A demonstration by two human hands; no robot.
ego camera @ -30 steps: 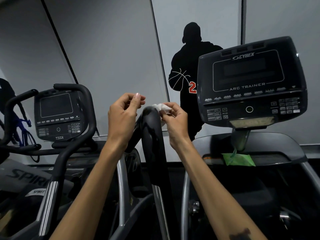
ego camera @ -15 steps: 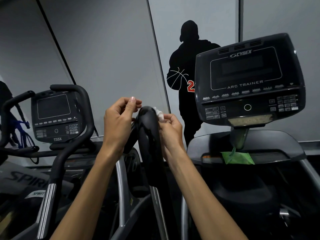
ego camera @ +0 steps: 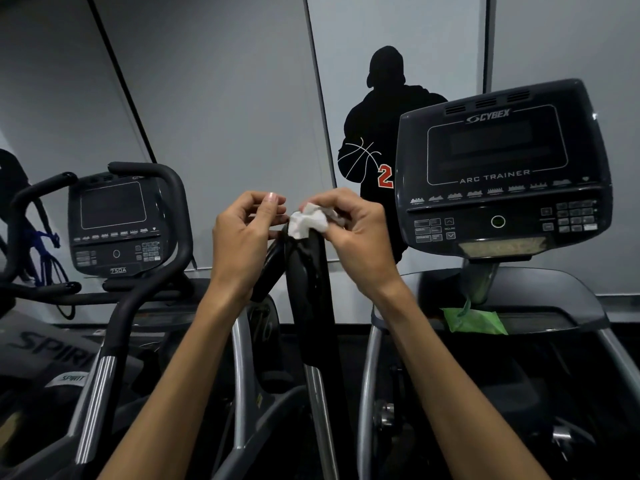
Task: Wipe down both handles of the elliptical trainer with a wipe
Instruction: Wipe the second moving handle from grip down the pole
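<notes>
A black padded handle (ego camera: 308, 282) of the elliptical trainer rises in the middle of the head view. A crumpled white wipe (ego camera: 306, 221) sits on the handle's top end. My right hand (ego camera: 360, 237) pinches the wipe with curled fingers from the right. Just left of the handle's top, my left hand (ego camera: 242, 237) has its fingers curled; its fingertips are close to the wipe, and I cannot tell whether they touch it. The trainer's console (ego camera: 498, 168), marked ARC TRAINER, stands to the right. The trainer's other handle is not in view.
A green wipe packet (ego camera: 474, 320) lies on the shelf under the console. A second machine with its own console (ego camera: 114, 223) and curved black bar (ego camera: 145, 285) stands at the left. Chrome frame tubes (ego camera: 242, 375) run below the handle. A grey wall is behind.
My right hand has brought the wipe from the handle's right side up onto its top end. My left hand stayed beside the handle's top.
</notes>
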